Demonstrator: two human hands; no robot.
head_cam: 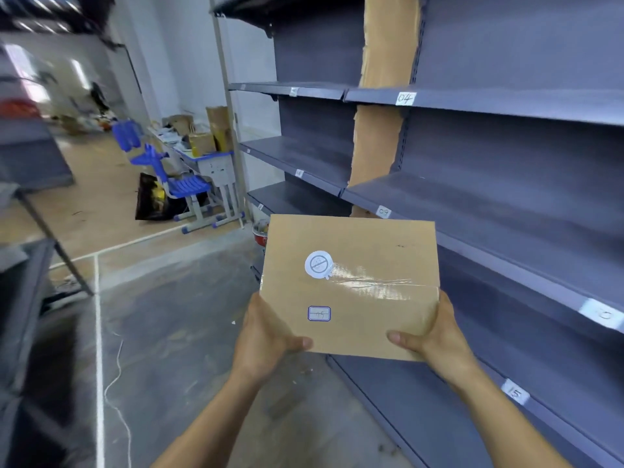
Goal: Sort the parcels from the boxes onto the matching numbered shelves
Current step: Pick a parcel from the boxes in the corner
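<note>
At the left edge of the frame we see a dark metal rack (30, 157), blurred. Right of it a white line (99, 332) runs down the grey floor (175, 315). Toward the upper left stand a blue chair (184, 185) and a small table (216, 162) carrying brown paper bags (217, 125).

Low in the centre we come to the left hand (266, 336). Its grip is clamped on the parcel's lower left corner, with the thumb on the top face and the fingers hidden beneath. The parcel (351, 288), a flat brown cardboard box, is held in the air at mid-frame, in front of the shelves and resting on none of them. Its top face bears a round white sticker (318, 264), a small blue-edged label (318, 313) too blurred for us to read, and a strip of clear tape (378, 282). The right hand (435, 336) has its grip clamped on the lower right corner, thumb on top.

A brown cardboard strip (388, 38) stands upright at top centre. Grey shelves (506, 103) fill the right half, and their front edges carry white tags: 09 (383, 211) just above the parcel, 04 (405, 98) higher up, 15 (515, 393) at lower right.
</note>
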